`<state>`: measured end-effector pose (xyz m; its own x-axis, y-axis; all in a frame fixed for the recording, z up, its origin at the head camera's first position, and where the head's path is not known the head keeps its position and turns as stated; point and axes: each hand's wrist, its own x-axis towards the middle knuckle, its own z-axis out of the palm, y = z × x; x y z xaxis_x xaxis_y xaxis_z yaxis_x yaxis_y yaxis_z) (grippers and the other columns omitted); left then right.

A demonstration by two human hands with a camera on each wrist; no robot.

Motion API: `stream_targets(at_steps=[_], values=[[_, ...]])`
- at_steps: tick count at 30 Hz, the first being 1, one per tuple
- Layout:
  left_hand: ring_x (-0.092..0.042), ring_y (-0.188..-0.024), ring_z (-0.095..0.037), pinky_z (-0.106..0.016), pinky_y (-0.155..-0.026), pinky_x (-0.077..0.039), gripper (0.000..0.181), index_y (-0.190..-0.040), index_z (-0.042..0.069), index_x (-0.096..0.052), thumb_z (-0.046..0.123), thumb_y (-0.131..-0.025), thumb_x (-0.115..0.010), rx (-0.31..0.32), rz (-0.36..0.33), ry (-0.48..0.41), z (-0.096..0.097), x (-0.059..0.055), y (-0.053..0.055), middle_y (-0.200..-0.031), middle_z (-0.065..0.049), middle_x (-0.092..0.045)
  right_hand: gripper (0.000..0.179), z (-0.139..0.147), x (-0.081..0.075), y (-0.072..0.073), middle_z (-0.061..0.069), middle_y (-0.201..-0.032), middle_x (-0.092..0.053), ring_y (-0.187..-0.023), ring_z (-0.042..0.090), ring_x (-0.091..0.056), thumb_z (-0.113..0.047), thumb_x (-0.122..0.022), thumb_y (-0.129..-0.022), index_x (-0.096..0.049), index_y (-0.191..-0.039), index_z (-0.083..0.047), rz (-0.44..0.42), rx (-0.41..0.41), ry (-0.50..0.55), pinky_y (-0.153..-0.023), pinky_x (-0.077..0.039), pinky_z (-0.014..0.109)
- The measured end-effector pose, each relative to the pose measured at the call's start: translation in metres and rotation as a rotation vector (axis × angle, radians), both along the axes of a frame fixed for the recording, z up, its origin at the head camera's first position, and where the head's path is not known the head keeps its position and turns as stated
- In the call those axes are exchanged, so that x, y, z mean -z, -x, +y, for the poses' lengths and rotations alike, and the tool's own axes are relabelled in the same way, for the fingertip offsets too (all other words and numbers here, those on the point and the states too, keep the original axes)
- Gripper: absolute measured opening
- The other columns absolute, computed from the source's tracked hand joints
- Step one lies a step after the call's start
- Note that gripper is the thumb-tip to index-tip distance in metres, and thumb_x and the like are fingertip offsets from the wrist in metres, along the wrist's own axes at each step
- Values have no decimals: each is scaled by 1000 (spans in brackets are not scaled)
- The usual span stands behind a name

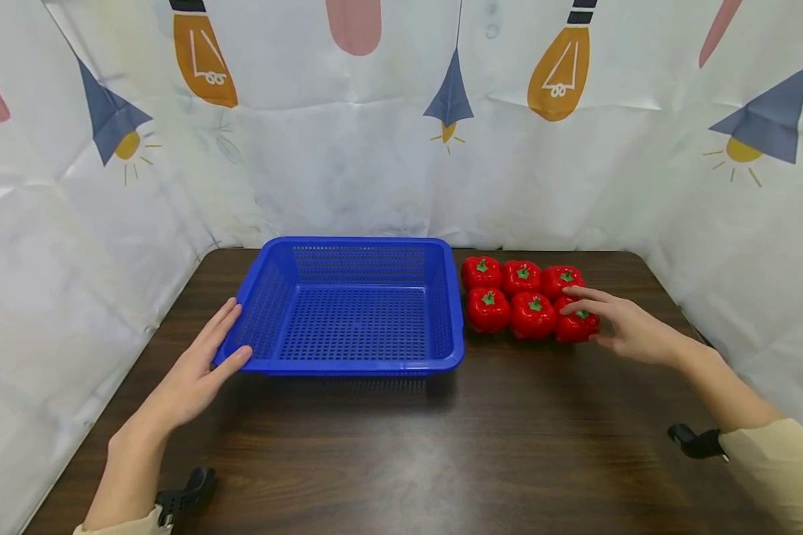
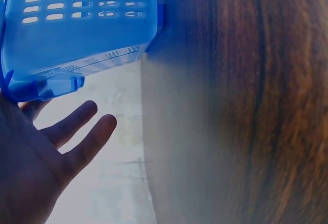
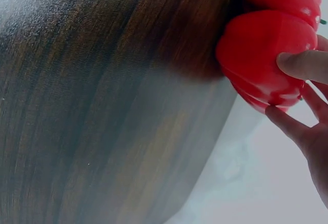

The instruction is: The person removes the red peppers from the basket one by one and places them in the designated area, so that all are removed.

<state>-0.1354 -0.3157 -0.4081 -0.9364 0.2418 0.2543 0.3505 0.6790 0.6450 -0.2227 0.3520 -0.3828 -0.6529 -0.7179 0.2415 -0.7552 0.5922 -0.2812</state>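
My left hand rests against the left end of a blue plastic basket, thumb by its front left corner and the other fingers along its outer side. In the left wrist view those fingers are spread and fairly straight beside the basket wall. My right hand is around the front right red bell pepper, fingers over its top and thumb on the near side. The right wrist view shows this pepper between the thumb and the other fingers.
Several more red bell peppers with green stems sit in two tight rows right of the basket. The perforated basket floor shows nothing lying on it. All stand on a dark wood table, with a printed white cloth behind and at both sides.
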Motion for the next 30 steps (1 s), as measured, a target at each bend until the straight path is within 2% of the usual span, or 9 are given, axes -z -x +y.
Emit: stream_targets(at_steps=[7, 13, 18, 23, 25, 27, 30], values=[[-9, -155, -38, -73, -114, -12, 70, -165, 10, -21, 23, -106, -57, 11, 6, 18, 1, 0, 0, -171, -8, -11, 79, 4, 0, -2, 19, -152, -47, -130, 43, -51, 18, -85, -67, -63, -136, -12, 14, 6, -21, -79, -58, 27], [-15, -153, -43, -74, -112, -17, 71, -164, 9, -25, 25, -104, -60, -9, 25, 47, 0, -1, 0, -170, -12, -16, 87, 7, 0, -4, 21, -151, -47, -131, 44, -50, 11, -90, -68, -56, -145, -10, 34, 39, -29, -93, -45, 11], [-21, -150, -45, -73, -112, -20, 71, -161, 6, -32, 25, -101, -65, -28, 47, 71, 1, -5, 2, -168, -13, -23, 85, 9, -3, -6, 21, -155, -42, -132, 44, -49, 3, -90, -73, -53, -148, -10, -12, 94, -32, -98, -32, 5], [-25, -146, -50, -74, -111, -20, 64, -158, 3, -38, 26, -103, -62, -51, 96, 93, 7, -13, 8, -162, -22, -31, 76, 11, -12, -10, 17, -161, -36, -139, 41, -42, -10, -87, -83, -51, -150, -9, -101, 183, 19, -100, -25, 2], [-26, -144, -52, -77, -108, -19, 62, -157, 2, -40, 29, -105, -59, -75, 108, 117, 14, -19, 12, -160, -24, -32, 72, 12, -17, -11, 14, -164, -32, -143, 41, -38, -17, -83, -88, -49, -152, -11, -142, 232, 26, -107, -34, 15], [-25, -144, -53, -80, -104, -19, 62, -156, 1, -40, 33, -106, -57, -95, 108, 150, 21, -25, 17, -160, -25, -31, 70, 14, -22, -12, 13, -166, -28, -145, 42, -35, -21, -79, -93, -45, -154, -11, -176, 276, 22, -112, -38, 36], [-24, -146, -53, -84, -98, -20, 65, -156, 1, -39, 39, -106, -55, -112, 110, 224, 32, -36, 27, -163, -24, -27, 70, 15, -28, -12, 17, -167, -22, -146, 47, -30, -25, -72, -98, -38, -158, -10, -193, 343, 9, -106, -36, 67]])
